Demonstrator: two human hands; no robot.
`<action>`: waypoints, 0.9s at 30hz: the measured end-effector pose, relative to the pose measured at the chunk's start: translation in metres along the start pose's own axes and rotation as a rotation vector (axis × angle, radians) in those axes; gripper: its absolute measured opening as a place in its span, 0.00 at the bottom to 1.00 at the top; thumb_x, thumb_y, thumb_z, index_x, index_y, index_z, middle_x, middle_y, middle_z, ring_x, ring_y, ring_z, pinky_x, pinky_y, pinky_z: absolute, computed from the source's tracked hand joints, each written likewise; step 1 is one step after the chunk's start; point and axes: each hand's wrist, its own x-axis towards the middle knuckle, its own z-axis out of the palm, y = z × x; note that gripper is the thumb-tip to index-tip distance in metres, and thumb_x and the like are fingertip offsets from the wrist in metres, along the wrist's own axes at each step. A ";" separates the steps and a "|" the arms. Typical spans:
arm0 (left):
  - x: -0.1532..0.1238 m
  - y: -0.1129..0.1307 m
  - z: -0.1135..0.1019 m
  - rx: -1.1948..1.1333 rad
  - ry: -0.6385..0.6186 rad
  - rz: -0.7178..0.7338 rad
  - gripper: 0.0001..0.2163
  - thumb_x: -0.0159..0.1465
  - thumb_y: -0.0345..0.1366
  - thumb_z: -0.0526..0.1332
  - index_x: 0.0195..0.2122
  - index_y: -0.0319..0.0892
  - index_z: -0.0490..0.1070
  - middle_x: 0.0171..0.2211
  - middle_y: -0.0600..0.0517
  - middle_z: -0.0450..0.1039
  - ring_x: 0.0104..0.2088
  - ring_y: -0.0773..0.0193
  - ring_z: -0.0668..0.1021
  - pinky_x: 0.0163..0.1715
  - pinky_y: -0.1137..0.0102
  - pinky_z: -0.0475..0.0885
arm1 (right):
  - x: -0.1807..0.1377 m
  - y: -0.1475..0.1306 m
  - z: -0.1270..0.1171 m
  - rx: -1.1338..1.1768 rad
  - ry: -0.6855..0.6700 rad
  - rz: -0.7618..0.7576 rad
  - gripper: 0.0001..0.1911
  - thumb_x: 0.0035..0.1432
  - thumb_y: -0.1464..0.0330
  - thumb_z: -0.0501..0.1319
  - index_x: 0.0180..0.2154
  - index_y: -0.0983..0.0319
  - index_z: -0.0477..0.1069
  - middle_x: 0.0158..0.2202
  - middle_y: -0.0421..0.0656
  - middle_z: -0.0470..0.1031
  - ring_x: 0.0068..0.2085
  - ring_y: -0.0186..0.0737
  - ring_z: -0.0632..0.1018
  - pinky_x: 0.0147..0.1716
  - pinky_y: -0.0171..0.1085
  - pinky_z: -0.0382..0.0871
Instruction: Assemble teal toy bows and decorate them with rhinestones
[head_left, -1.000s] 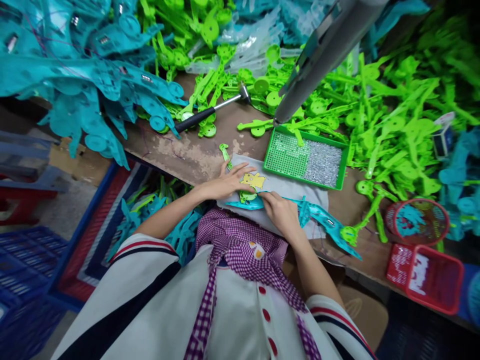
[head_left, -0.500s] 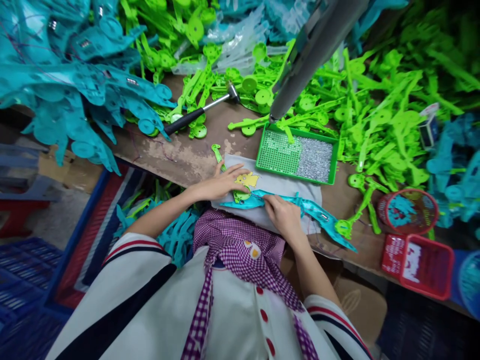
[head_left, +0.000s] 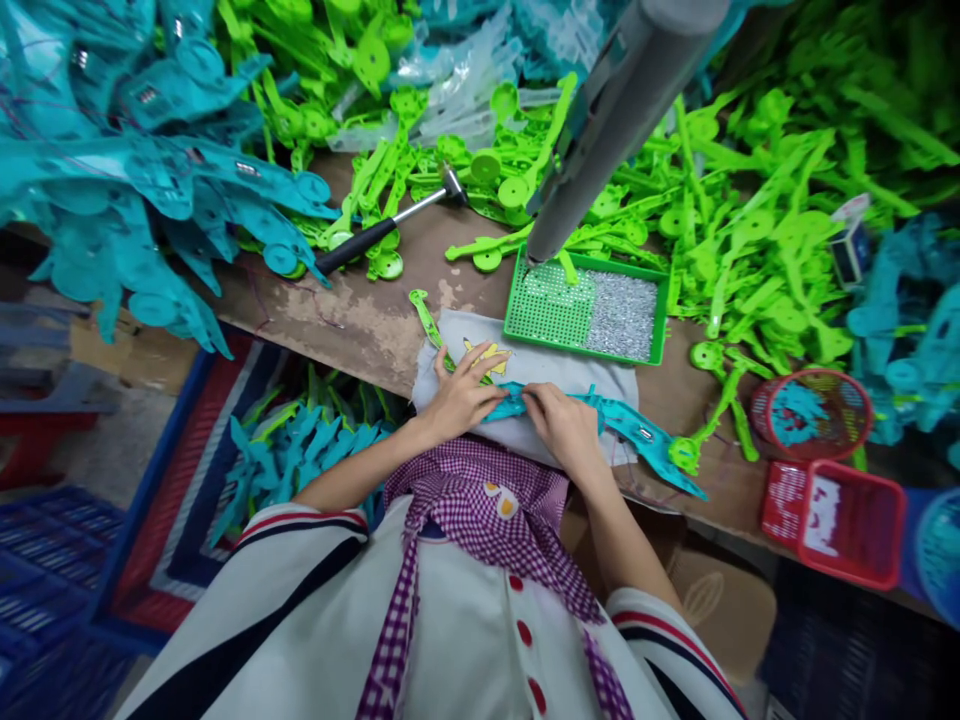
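A long teal plastic part (head_left: pixel 643 434) lies across a grey cloth (head_left: pixel 616 382) at the near edge of the bench. My left hand (head_left: pixel 457 398) is closed on the left end of this part, its fingers bent over it and covering it. Out from beneath that hand sticks a thin bright green plastic arm (head_left: pixel 425 316), slanting up and left. My right hand (head_left: pixel 564 425) pinches the teal part near its middle; whether something small is between the fingertips is hidden. A yellow print (head_left: pixel 491 358) shows on the cloth beyond my left fingers.
Beyond the cloth stands a green tray (head_left: pixel 658 340) of small metal pieces. A hammer (head_left: pixel 390 225) lies farther left. Heaps of green parts (head_left: pixel 772 230) and teal parts (head_left: pixel 142 180) surround the bench. A grey tool (head_left: pixel 600 140) hangs overhead. Red baskets (head_left: pixel 855 525) sit at right.
My left hand has moved down and slightly right, from lying spread over the green arm to closing on the teal part. The green arm's free end has shifted left. My right hand stays in place.
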 end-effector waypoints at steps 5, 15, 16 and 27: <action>0.002 -0.004 -0.003 0.002 -0.019 0.050 0.06 0.68 0.39 0.63 0.38 0.50 0.81 0.61 0.47 0.72 0.67 0.45 0.66 0.64 0.30 0.38 | 0.008 -0.005 0.005 0.064 -0.024 0.140 0.15 0.69 0.59 0.53 0.43 0.58 0.75 0.41 0.44 0.83 0.36 0.42 0.80 0.29 0.36 0.55; 0.013 0.004 -0.013 0.048 -0.141 0.060 0.06 0.67 0.33 0.63 0.37 0.51 0.80 0.62 0.51 0.71 0.68 0.47 0.64 0.66 0.31 0.33 | 0.008 0.005 0.000 0.074 -0.027 0.330 0.15 0.67 0.56 0.55 0.38 0.59 0.74 0.34 0.44 0.83 0.34 0.44 0.80 0.31 0.37 0.55; 0.014 0.003 -0.013 0.054 -0.144 0.063 0.06 0.67 0.34 0.63 0.37 0.51 0.80 0.62 0.51 0.71 0.68 0.47 0.64 0.66 0.31 0.33 | 0.005 0.010 -0.001 0.093 -0.010 0.351 0.14 0.67 0.57 0.56 0.38 0.59 0.74 0.34 0.44 0.83 0.35 0.45 0.80 0.31 0.37 0.56; 0.015 0.003 -0.015 0.029 -0.134 0.073 0.05 0.67 0.33 0.64 0.36 0.49 0.80 0.60 0.49 0.73 0.67 0.45 0.65 0.65 0.30 0.32 | 0.005 0.024 -0.005 0.112 -0.059 0.381 0.12 0.64 0.60 0.57 0.38 0.58 0.76 0.35 0.44 0.83 0.37 0.45 0.80 0.32 0.37 0.58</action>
